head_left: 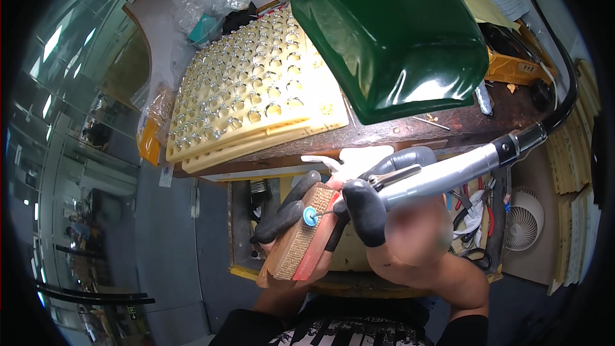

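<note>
My left hand point(286, 218), with black finger covers, is closed round a wooden block brush point(298, 238) with a tan bristly face and a red strip along one side. My right hand point(366, 213), also in black finger covers, grips a silver rotary handpiece point(442, 174). A thin shank runs from its tip to a small light-blue disc point(311, 217), which lies against the bristly face. From the handpiece's back end a black flexible shaft point(567, 90) curves up on the right. Behind the hands is something white point(362, 159), perhaps cloth.
A cream tray point(256, 138) of many rings stands on the bench at left. A green lamp shade point(391, 39) hangs above the hands. Below, an open drawer holds pliers point(473, 208) and scissors point(477, 257). A white fan point(524, 218) is at right.
</note>
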`<state>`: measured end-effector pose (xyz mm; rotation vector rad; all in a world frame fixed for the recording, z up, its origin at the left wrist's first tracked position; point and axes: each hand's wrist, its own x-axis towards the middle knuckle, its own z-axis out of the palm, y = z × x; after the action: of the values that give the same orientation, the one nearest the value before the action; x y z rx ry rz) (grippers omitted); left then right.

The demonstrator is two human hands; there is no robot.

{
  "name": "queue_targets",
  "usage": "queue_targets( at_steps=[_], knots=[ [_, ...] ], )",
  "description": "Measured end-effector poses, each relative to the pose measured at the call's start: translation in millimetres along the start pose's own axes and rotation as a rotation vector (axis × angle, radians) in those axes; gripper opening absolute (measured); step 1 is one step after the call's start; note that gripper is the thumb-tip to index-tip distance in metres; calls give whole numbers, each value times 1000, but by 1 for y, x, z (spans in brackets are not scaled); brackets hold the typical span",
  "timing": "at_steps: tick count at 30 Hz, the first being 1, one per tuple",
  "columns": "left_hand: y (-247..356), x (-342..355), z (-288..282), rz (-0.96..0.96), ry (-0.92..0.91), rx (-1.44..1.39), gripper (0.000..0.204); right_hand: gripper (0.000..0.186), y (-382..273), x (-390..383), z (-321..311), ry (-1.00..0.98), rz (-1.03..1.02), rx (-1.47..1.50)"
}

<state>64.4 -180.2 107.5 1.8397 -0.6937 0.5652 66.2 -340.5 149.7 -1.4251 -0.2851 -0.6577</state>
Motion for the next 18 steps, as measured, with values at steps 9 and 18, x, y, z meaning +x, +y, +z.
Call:
queue_targets(
  at_steps=[9, 18],
  knots=[
    [-7, -3, 8, 61, 97, -95, 58, 18, -2, -8, 7, 44, 161, 151],
    [-6, -4, 6, 72, 68, -94, 58, 18, -1, -2, 1, -3, 38, 42]
  ],
)
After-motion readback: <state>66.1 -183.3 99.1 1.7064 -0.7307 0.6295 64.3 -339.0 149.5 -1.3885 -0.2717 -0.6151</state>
